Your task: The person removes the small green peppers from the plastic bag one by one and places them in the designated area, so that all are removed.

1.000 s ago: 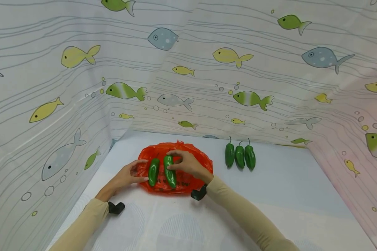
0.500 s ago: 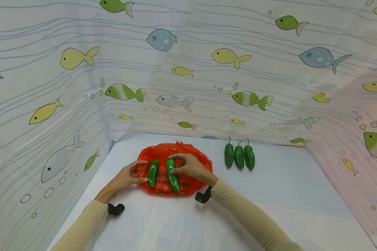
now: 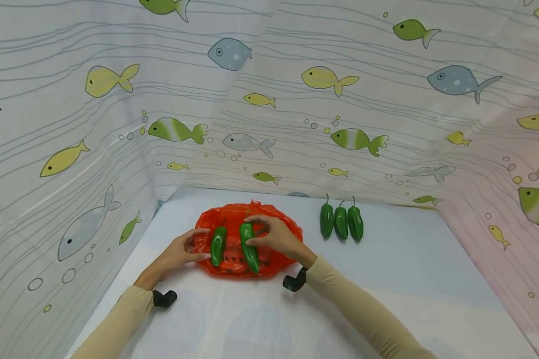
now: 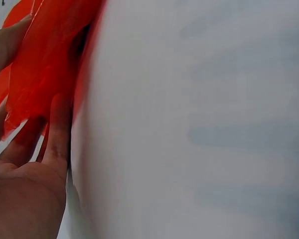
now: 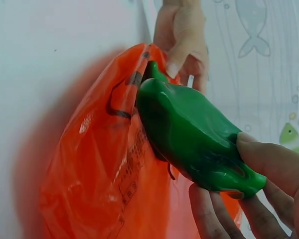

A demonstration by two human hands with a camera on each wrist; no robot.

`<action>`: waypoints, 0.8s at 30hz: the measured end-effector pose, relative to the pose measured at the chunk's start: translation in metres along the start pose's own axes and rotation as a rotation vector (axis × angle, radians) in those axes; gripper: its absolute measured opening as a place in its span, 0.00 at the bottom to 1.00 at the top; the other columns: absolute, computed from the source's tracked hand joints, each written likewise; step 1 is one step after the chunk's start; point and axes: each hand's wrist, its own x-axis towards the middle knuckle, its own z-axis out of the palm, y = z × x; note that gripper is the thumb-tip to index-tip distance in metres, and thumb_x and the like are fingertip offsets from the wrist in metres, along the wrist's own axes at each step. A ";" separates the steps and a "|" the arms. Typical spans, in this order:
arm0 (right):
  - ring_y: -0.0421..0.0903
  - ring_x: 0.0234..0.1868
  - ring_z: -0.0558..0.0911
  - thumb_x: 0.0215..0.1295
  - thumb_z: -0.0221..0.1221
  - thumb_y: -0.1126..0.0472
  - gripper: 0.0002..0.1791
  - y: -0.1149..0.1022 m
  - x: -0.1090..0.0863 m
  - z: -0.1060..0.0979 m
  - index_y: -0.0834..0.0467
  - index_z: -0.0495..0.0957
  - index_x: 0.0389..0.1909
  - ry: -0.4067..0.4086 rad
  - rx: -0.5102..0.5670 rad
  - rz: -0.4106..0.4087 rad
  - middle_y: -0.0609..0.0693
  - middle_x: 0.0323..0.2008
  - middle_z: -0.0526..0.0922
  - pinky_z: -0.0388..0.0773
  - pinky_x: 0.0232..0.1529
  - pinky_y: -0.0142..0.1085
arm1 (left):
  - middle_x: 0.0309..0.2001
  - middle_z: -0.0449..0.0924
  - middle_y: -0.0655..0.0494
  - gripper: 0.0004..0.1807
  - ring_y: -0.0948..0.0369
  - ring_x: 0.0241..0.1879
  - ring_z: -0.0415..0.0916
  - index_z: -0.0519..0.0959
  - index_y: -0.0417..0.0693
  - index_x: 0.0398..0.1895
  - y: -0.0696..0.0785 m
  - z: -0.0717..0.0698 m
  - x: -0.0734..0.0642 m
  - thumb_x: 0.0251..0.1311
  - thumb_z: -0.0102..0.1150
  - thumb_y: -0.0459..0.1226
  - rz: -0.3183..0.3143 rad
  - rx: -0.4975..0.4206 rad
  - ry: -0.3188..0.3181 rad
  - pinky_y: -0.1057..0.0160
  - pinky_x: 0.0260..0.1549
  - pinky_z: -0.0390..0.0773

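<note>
My right hand (image 3: 278,238) pinches a glossy green pepper (image 3: 250,252) near its stem end, thumb on one side and fingers on the other. In the right wrist view this pepper (image 5: 189,129) reaches over a red plastic bag (image 5: 89,174) with dark printing. In the head view, the bag (image 3: 280,259) is spread beneath the peppers. At its left edge my left hand (image 3: 177,253) holds the plastic, thumb towards a second green pepper (image 3: 217,247) lying on it. The left wrist view shows that hand's fingers (image 4: 60,129) straight against the bag.
Three more green peppers with thin stems stand side by side, the middle one (image 3: 341,223) among them, at the back right of the white table (image 3: 386,259). Fish-patterned sheets (image 3: 292,114) wall the table at the back and both sides.
The right hand has moved slightly to the right with its pepper. The left hand, second pepper and row of three keep their places.
</note>
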 end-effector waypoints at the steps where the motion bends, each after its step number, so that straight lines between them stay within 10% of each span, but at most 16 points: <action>1: 0.47 0.51 0.84 0.60 0.75 0.57 0.33 0.000 0.000 -0.001 0.49 0.77 0.67 0.005 0.003 -0.002 0.43 0.56 0.81 0.84 0.44 0.40 | 0.71 0.65 0.40 0.42 0.44 0.62 0.72 0.67 0.54 0.74 0.000 0.000 0.000 0.56 0.78 0.39 0.002 -0.004 -0.001 0.62 0.52 0.78; 24: 0.51 0.54 0.83 0.62 0.74 0.58 0.35 0.001 -0.007 -0.024 0.50 0.74 0.70 0.053 0.054 -0.009 0.54 0.60 0.80 0.82 0.50 0.51 | 0.70 0.66 0.40 0.42 0.45 0.59 0.74 0.67 0.53 0.74 -0.001 0.001 0.001 0.57 0.77 0.39 0.015 0.006 0.000 0.66 0.51 0.77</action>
